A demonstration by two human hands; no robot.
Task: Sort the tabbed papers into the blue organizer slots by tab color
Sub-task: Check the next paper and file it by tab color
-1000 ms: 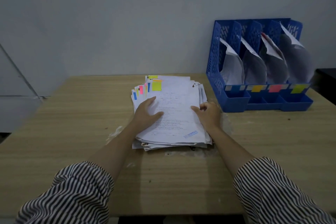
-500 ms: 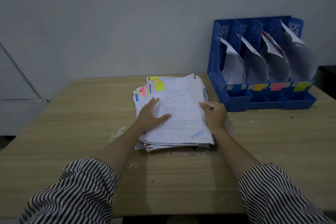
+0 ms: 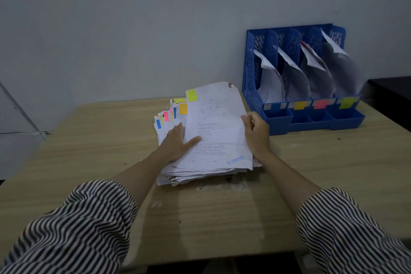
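Observation:
A stack of tabbed papers (image 3: 169, 131) lies mid-table, with blue, pink, orange and yellow tabs fanned along its far left edge. My right hand (image 3: 255, 130) pinches the right edge of the top sheet (image 3: 218, 127), which bears a yellow-green tab (image 3: 192, 95) and is raised at its far end. My left hand (image 3: 178, 143) lies flat with fingers straight, partly under that sheet's left edge, thumb on it. The blue organizer (image 3: 251, 78) stands at the back right with several slots holding papers; coloured labels on its front read blue, orange, pink and yellow-green from left to right.
The wooden table (image 3: 89, 151) ends at a grey wall behind. A dark surface (image 3: 391, 93) sits right of the organizer. Small front trays run along the organizer's base. Striped sleeves cover both my forearms near the table's front edge.
My right hand has taken hold of the top sheet's right edge and lifted its far end off the stack. My left hand's fingers have slid under that sheet's left edge.

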